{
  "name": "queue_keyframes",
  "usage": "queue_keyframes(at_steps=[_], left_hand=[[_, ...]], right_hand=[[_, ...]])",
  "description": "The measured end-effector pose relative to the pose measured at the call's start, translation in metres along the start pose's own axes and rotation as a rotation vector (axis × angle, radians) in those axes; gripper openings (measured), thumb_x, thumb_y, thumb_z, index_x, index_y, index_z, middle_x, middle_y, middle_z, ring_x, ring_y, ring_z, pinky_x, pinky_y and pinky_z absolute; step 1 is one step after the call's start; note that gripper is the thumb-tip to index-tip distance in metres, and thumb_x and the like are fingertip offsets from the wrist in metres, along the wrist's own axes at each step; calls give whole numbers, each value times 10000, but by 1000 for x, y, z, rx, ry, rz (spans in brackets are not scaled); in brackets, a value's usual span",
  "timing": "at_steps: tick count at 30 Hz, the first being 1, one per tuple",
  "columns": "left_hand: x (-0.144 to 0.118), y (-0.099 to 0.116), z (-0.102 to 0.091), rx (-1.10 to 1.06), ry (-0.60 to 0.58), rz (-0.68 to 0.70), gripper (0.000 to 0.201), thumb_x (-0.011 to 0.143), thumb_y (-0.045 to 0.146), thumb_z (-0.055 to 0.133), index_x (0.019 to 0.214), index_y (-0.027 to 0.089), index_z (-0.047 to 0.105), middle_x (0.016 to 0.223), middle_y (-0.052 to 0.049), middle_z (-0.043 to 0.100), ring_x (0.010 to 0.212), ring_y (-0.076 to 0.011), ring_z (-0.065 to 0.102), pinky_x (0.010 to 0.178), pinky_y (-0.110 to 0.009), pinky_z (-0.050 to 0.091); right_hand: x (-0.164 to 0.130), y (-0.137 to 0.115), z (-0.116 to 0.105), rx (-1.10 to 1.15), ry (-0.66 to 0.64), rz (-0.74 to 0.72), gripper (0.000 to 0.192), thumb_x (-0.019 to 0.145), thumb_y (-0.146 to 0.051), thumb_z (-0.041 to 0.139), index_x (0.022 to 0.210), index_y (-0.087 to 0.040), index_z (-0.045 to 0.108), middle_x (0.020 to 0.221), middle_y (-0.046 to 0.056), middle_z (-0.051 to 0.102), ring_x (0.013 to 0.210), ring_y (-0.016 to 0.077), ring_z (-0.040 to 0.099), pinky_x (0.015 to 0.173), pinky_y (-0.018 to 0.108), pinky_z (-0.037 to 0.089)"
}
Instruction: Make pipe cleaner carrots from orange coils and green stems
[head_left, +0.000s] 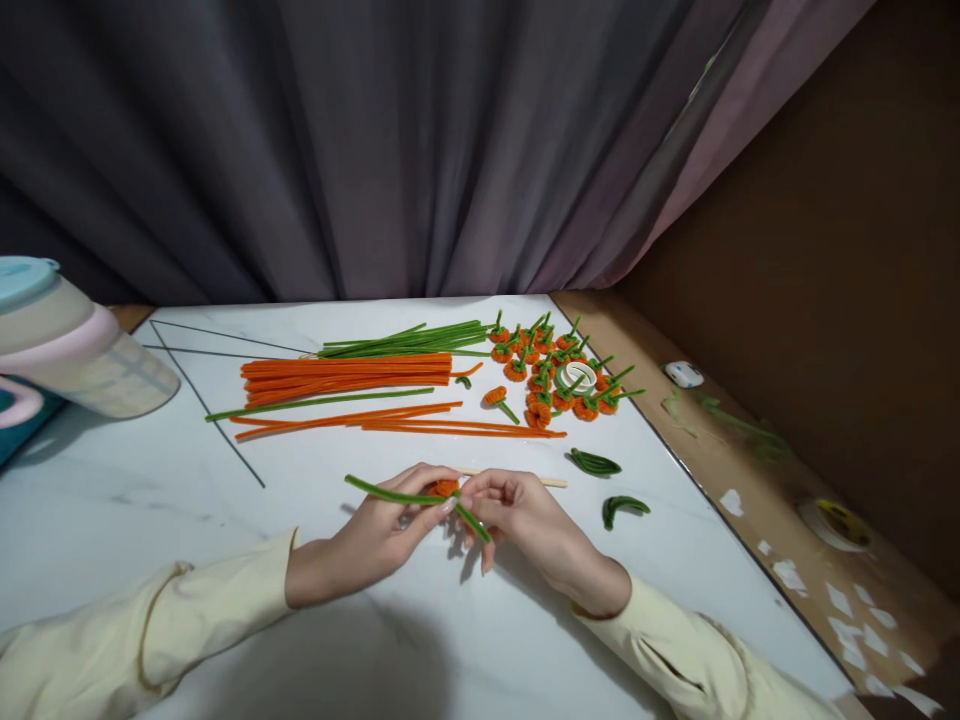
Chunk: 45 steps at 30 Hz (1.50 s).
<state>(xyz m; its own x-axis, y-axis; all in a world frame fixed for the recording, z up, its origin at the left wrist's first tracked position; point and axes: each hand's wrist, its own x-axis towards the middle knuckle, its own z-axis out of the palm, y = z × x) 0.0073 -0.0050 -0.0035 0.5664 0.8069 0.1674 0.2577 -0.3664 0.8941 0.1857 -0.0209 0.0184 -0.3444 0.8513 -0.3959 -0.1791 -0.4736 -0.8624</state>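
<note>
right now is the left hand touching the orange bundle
Apart. The head view shows it: white table and loose stems lie between the left hand and the orange bundle.

The white marble-patterned worktop (pixel 247 540) carried straight green fuzzy stems (pixel 420 345) at far centre, bundled orange fuzzy stems (pixel 345 372) just nearer, small orange pumpkin-shaped ornaments (pixel 516 371) far right, and a translucent pink-handled cup (pixel 124 375) left.

The left hand (pixel 390 520) and right hand (pixel 531 512) nearly meet, both pinching. The left forearm (pixel 217 602) and right forearm (pixel 664 640) slant inward.
</note>
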Motion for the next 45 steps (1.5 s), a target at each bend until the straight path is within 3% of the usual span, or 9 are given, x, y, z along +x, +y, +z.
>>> queue_keyframes(at_steps=[7, 13, 18, 24, 30, 34, 38, 41, 45], left_hand=[[0, 1, 1, -99, -6, -129, 242, 905, 270, 447, 1043, 149, 606, 897, -55, 634, 736, -128, 593, 667, -216, 494], [4, 4, 1, -408, 12, -340, 289, 855, 348, 528, 964, 95, 615, 716, -39, 620, 646, -145, 602, 639, -262, 523], [8, 12, -4, -595, -40, -467, 345, 800, 407, 605, 925, 86, 609, 721, -38, 620, 635, -141, 605, 645, -280, 530], [12, 22, -13, -641, -160, -564, 302, 780, 383, 638, 864, 93, 622, 632, -17, 618, 574, -125, 611, 613, -258, 524], [12, 31, -23, -746, -330, -735, 198, 741, 308, 669, 734, 110, 660, 583, -23, 646, 507, -112, 618, 555, -213, 516], [9, 32, -27, -882, -468, -861, 120, 648, 243, 712, 633, 126, 688, 579, -51, 667, 506, -116, 621, 528, -192, 511], [7, 40, -30, -915, -516, -875, 96, 641, 231, 708, 622, 137, 697, 591, -61, 667, 514, -122, 610, 537, -206, 510], [7, 50, -32, -826, -406, -748, 155, 730, 285, 664, 720, 132, 681, 666, -51, 674, 544, -124, 621, 579, -226, 521], [5, 56, -32, -439, -73, -372, 254, 843, 357, 556, 911, 131, 648, 681, -22, 657, 627, -139, 633, 607, -230, 516]], right_hand=[[-3, 4, 3, -215, 39, -91, 230, 755, -367, 606, 729, -147, 542, 530, -27, 570, 392, 86, 512, 396, 207, 461], [-9, 14, 3, -666, 140, -517, 119, 864, -209, 471, 796, -158, 555, 664, 2, 598, 518, 89, 527, 495, 197, 431], [-13, 14, 1, -931, 113, -761, 132, 901, -147, 425, 825, -156, 533, 697, 13, 568, 589, 103, 513, 541, 203, 396], [-22, 5, 1, -1293, -1, -928, 160, 919, -124, 356, 820, -148, 479, 688, 34, 534, 566, 131, 468, 496, 237, 378], [-37, -24, 6, -1866, -281, -1263, 249, 880, -47, 334, 807, -97, 566, 671, 83, 570, 558, 180, 529, 410, 285, 369], [-40, -36, 7, -1894, -434, -1532, 279, 883, -74, 360, 877, -93, 638, 821, 149, 669, 690, 217, 622, 505, 318, 498], [-32, -43, 0, -1816, -564, -1695, 263, 893, -129, 403, 893, -153, 665, 865, 120, 694, 757, 216, 645, 548, 321, 544], [-29, -44, -9, -1767, -538, -1682, 274, 904, -122, 377, 972, -64, 636, 920, 173, 680, 811, 240, 646, 611, 339, 553], [-32, -34, -12, -1319, -75, -1205, 251, 945, -111, 329, 1090, -104, 534, 901, 131, 648, 790, 181, 636, 643, 287, 539]])
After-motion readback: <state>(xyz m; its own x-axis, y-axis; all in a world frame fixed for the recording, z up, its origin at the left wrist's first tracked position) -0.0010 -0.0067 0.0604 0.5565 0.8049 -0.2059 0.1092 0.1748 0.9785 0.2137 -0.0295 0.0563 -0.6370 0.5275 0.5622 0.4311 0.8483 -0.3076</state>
